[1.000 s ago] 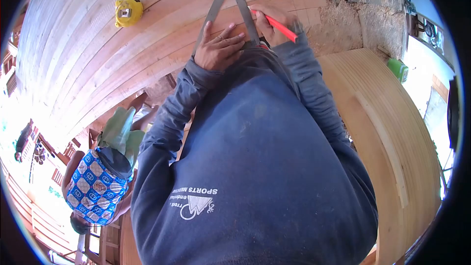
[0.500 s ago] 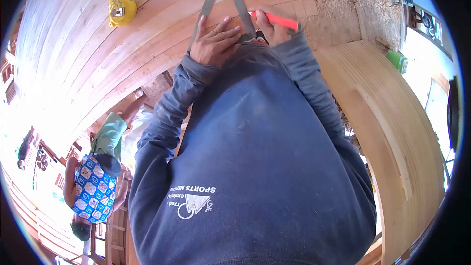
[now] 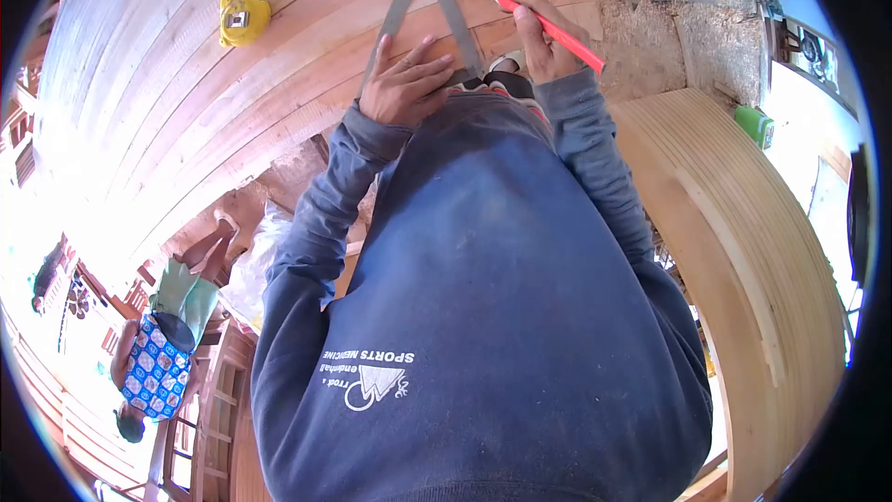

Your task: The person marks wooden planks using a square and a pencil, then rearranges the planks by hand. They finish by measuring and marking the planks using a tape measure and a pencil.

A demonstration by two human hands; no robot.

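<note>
A grey metal framing square (image 3: 446, 9) lies on the wooden boards (image 3: 307, 9), its two arms meeting in a corner at the top of the view. My left hand (image 3: 409, 84), a ring on one finger, lies flat with fingers spread over the square's left arm. My right hand (image 3: 553, 42) is closed around a red carpenter's pencil (image 3: 562, 37). The pencil's pale tip points up and left, over the boards to the right of the square's right arm. A yellow tape measure (image 3: 244, 20) sits on the boards at the upper left.
A long pale plank (image 3: 734, 223) with a grooved face stands along my right side. Wood shavings (image 3: 641, 37) cover the ground at the upper right, near a green box (image 3: 754, 126). At the lower left is another person (image 3: 158, 363) in a blue patterned top, near wooden frames (image 3: 218, 400).
My right hand has moved right with the pencil, whose tip has come away from the square's right arm. My left hand stays on the square. The other person has shifted down and left in view.
</note>
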